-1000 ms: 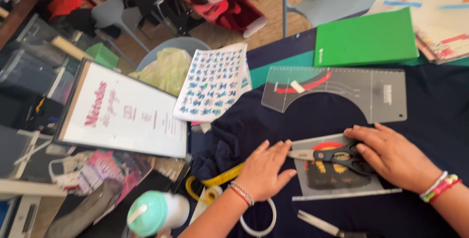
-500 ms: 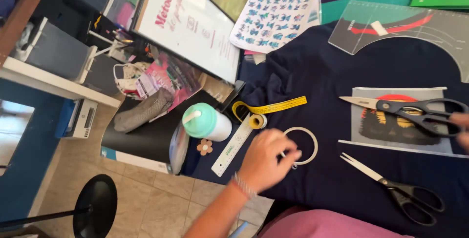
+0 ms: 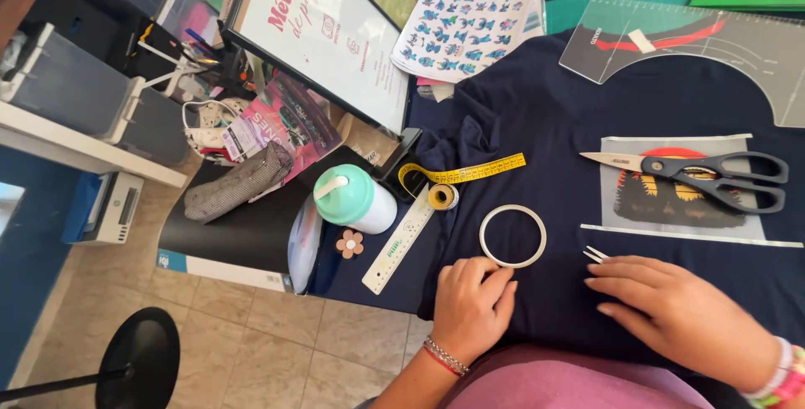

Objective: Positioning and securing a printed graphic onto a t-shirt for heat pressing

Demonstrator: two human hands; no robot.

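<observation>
Thin white tape ring [image 3: 512, 235] lies flat on the navy cotton T-shirt [image 3: 537, 115], light, stiff, slippery; we'd pinch its rim. Left hand [image 3: 471, 307] loosely curled, fingertips touching it; right hand [image 3: 683, 315] flat, empty.

The navy shirt [image 3: 537, 124] is seen as soft, matt cloth. The scissors [image 3: 700, 176] are made of shiny metal blades and matt grey plastic handles. The curved ruler [image 3: 755, 48] is formed of clear glossy plastic. Glossy paper is shown by the sticker sheet [image 3: 470, 15].
</observation>
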